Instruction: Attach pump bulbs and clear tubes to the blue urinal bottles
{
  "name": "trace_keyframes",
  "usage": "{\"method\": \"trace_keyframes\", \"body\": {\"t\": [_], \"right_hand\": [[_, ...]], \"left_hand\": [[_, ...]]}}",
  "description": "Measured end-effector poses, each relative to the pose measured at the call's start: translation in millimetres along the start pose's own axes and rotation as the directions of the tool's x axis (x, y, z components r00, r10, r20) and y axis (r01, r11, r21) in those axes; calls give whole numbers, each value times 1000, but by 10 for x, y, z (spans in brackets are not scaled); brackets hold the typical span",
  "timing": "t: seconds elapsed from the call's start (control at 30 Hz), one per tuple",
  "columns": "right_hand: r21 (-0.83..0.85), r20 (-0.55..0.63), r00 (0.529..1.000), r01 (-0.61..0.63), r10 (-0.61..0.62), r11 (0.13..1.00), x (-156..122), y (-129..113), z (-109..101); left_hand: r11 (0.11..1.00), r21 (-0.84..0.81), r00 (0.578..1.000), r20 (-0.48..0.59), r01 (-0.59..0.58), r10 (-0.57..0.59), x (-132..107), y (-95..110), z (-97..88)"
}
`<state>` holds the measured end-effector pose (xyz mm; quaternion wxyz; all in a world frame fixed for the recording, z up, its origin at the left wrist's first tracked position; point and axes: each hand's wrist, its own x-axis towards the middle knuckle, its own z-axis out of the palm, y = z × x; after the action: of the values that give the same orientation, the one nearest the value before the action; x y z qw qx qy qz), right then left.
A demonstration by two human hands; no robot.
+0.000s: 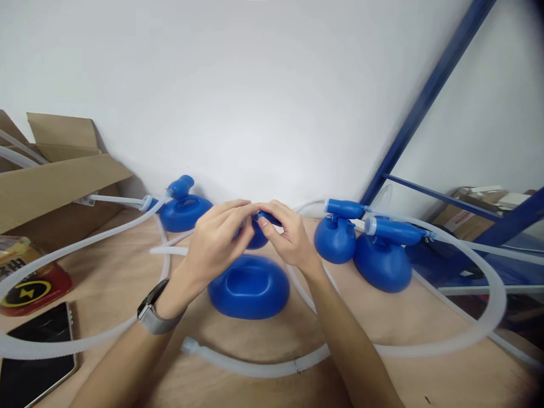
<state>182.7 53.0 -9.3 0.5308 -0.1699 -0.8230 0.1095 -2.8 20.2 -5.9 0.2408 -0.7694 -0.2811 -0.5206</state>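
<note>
My left hand (pixel 219 241) and my right hand (pixel 285 235) meet above the middle of the wooden table (pixel 127 272), fingers pinched together on a small blue plastic part (pixel 260 224) held between them. A watch is on my left wrist. Right below the hands lies a blue oval bowl-shaped piece (pixel 249 292) with its hollow facing up. A white flexible hose (pixel 255 367) curves across the table in front of my forearms.
Assembled blue bulbs with nozzles and hoses stand at the back left (pixel 183 208) and at the right (pixel 335 235) (pixel 385 258). An open cardboard box (pixel 55 175) sits far left, a phone (pixel 36 357) and a red packet (pixel 29 280) near the left edge. A blue metal frame (pixel 429 96) rises at right.
</note>
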Motion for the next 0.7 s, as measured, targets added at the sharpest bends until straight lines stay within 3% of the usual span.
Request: {"method": "trace_keyframes", "body": {"t": [0.2, 0.4, 0.53, 0.6, 0.7], "right_hand": [[37, -41, 997, -59, 61, 998, 9, -36, 37], [66, -208, 958, -188, 197, 980, -34, -130, 146], [118, -264, 947, -157, 184, 980, -71, -173, 166], [144, -252, 949, -159, 192, 977, -72, -151, 157], [161, -182, 950, -228, 256, 960, -31, -97, 89]], "left_hand": [[999, 16, 999, 5, 45, -45, 15, 34, -34], [998, 15, 998, -36, 58, -57, 6, 124, -12], [999, -16, 999, -8, 46, -46, 33, 158, -46], [996, -61, 997, 55, 66, -63, 64, 153, -97], [990, -111, 964, 258, 88, -57, 97, 91, -189]]}}
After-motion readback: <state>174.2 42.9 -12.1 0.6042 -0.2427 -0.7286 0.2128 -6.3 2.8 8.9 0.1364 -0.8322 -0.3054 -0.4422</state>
